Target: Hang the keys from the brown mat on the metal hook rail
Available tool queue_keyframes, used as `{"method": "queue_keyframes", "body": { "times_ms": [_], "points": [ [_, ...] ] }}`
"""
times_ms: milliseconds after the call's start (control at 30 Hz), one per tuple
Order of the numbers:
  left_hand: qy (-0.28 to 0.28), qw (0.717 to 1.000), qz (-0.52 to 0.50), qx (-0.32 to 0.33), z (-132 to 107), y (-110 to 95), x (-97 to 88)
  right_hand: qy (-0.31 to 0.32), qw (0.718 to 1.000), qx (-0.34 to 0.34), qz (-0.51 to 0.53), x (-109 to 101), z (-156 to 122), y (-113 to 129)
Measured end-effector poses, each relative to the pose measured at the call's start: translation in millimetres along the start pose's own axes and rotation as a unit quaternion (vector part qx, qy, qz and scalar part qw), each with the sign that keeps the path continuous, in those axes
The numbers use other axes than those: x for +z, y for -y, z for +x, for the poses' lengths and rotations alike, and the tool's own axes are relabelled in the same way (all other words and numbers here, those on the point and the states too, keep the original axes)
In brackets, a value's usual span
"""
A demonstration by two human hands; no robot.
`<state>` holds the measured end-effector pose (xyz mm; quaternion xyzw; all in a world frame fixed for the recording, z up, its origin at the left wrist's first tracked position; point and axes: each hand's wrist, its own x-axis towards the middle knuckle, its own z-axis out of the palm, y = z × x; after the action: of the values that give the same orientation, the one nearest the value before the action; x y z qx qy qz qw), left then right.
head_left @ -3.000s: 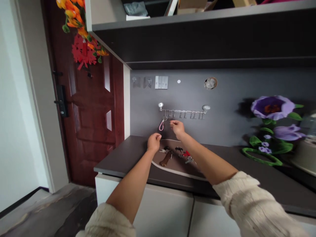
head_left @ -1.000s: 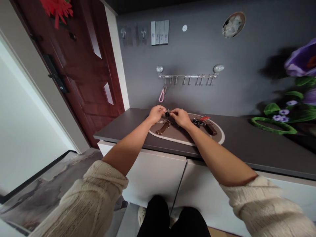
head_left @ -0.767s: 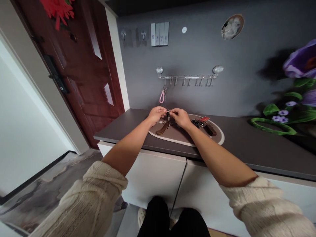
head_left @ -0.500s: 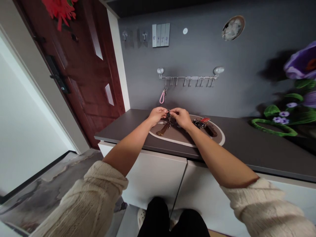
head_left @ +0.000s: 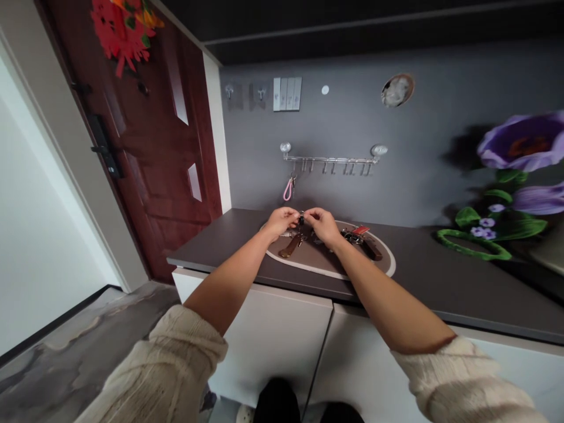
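Note:
Between my fingertips is a small key ring (head_left: 302, 215) with dark pieces hanging from it. My left hand (head_left: 282, 222) pinches it from the left, and my right hand (head_left: 324, 227) pinches its other side. Just below lies a brown strap-like fob (head_left: 289, 247) with keys beside it; whether it joins the held ring I cannot tell. Both hands are over an oval brown mat (head_left: 317, 264) with a pale rim. Right of my right hand, a bunch of keys (head_left: 352, 237) rests on the mat with a red tag (head_left: 361, 230) and a dark brown fob (head_left: 372, 249).
A clear hook rail (head_left: 332, 160) is fixed to the grey wall, with a pink loop keychain (head_left: 288, 189) on its left end. Purple plush flowers (head_left: 522, 144) stand at the right of the dark countertop (head_left: 423, 282). A red door (head_left: 163, 153) is at the left.
My view has tilted up, so the wall, rail and counter appear lower. Both hands stay together at the key ring, and the dark pieces under it have shifted slightly.

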<state>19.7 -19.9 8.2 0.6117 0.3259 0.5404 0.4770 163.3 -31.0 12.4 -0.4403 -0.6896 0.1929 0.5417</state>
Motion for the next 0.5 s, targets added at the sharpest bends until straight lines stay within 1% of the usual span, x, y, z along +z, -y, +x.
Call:
{"method": "queue_keyframes", "body": {
  "times_ms": [167,300,400,500],
  "points": [
    [-0.008,0.999,0.044,0.018,-0.4,-0.4,1.4,-0.015,1.000,-0.025,-0.005,-4.5,1.0,2.1],
    [-0.038,0.994,0.091,0.036,0.7,0.7,0.3,-0.031,0.999,-0.020,0.005,-6.1,2.7,4.6],
    [-0.067,0.985,0.147,0.059,3.4,4.1,-1.8,-0.042,0.999,-0.015,0.015,-6.9,9.1,7.0],
    [-0.084,0.970,0.214,0.084,5.6,7.6,-3.9,-0.055,0.998,-0.008,0.038,-7.9,22.3,10.8]
  ]
}}
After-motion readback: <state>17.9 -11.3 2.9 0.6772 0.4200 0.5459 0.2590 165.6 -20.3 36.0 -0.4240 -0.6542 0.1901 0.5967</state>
